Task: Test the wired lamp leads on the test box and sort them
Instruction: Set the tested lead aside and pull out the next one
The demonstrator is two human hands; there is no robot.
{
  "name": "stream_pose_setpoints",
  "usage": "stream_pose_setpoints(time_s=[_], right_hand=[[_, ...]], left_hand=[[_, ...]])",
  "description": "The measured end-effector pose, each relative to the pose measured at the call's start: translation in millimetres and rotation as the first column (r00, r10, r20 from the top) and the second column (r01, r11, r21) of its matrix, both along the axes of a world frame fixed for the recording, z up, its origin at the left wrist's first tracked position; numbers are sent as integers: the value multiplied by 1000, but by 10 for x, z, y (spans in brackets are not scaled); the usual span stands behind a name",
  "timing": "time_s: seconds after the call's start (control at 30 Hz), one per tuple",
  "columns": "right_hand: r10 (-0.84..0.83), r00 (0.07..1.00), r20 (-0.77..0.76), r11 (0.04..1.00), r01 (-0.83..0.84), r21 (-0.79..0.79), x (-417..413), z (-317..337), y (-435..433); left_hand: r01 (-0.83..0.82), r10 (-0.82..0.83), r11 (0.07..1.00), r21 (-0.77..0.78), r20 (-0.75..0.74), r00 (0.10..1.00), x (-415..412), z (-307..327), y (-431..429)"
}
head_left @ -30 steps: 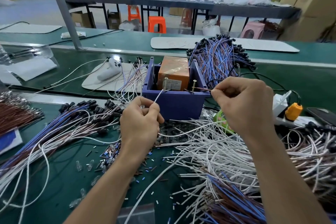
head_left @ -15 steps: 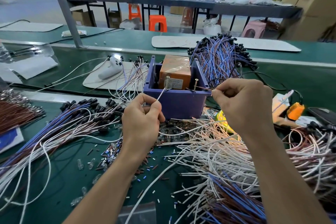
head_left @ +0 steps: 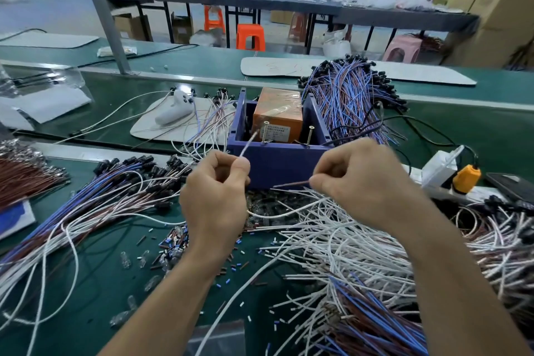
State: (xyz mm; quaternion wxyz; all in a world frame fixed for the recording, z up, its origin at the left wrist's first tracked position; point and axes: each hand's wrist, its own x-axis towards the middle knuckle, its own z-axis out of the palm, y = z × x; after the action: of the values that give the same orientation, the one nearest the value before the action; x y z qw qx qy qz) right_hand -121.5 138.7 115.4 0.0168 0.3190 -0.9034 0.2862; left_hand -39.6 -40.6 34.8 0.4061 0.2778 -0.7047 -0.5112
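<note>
Item under test: one wired lamp lead, held at both ends just in front of the purple plastic test box (head_left: 277,165) at frame centre.

Left hand (head_left: 216,196): fingers curled, thumb and forefinger pinching the white-sheathed lead end (head_left: 248,143). The end is angled up and to the right so that its bared tip points at the left upright screw (head_left: 265,131) on the box's front rim. The tip lies just beside the screw; contact cannot be confirmed.

Right hand (head_left: 361,182): thumb and forefinger pinching the brown lead end (head_left: 291,183). This end points left and sits low against the box's front wall, well apart from the right upright screw (head_left: 309,134).

Judgement: the two screws appear to serve as test contacts, fed from the orange film-wrapped block (head_left: 277,113) inside the box. With only one end offered up, the circuit is not made. The test is in hand, not complete.

Sorting stations: a loose heap of white leads (head_left: 332,240) lies at lower right, within reach of the right hand, probably the untested stock. A combed bundle of blue, brown and white leads with black holders (head_left: 101,202) lies at left on the green bench mat (head_left: 86,298), and a similar bundle (head_left: 346,95) lies behind the box. These are probably sorted output.

Risk: the heap is tangled, so drawing the lead clear may drag neighbouring wires.
</note>
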Motion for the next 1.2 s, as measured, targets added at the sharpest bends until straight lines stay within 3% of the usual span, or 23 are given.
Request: stream_pose_setpoints(time_s=[0.07,0.17,0.27,0.3,0.37,0.43,0.47,0.53,0.63,0.77,0.9,0.97,1.2], right_hand=[[50,990,133,991,-66,119,50,-70,-93],[146,923,356,966,-210,148,107,-167,-157],[205,886,416,957,-271,106,128,-167,-135],[209,892,401,957,-271,104,133,-149,-125],[187,919,346,968,-233,96,151,-102,-115],[125,953,277,986,-150,72,194,-62,-140],[83,968,236,991,-105,80,223,-42,-158],[13,990,140,989,-33,145,290,5,-182],[-18,1000,-26,966,24,258,382,122,-139],[-29,987,-158,934,83,348,455,236,54],[-21,999,-48,961,33,276,522,234,209],[21,999,27,966,-27,257,547,234,285],[19,997,76,994,-27,106,621,300,866]], left_hand=[[-106,106,994,-6,-71,992,12,22,-87],[-231,243,967,109,-112,964,3,52,-280],[-181,190,960,216,-21,982,20,31,-506],[-179,165,975,132,108,980,40,19,-560],[-198,296,941,-276,377,878,83,-3,-609],[-163,462,749,-642,330,823,135,69,-532],[-174,475,650,-740,217,853,171,116,-456],[-199,357,542,-817,9,934,218,174,-278],[-172,184,494,-852,-91,979,278,242,20],[-72,117,584,-809,-5,993,422,328,232],[188,-73,398,-898,173,982,534,383,522],[307,-135,354,-883,277,951,526,424,660],[494,-376,445,-747,344,860,374,471,811]])
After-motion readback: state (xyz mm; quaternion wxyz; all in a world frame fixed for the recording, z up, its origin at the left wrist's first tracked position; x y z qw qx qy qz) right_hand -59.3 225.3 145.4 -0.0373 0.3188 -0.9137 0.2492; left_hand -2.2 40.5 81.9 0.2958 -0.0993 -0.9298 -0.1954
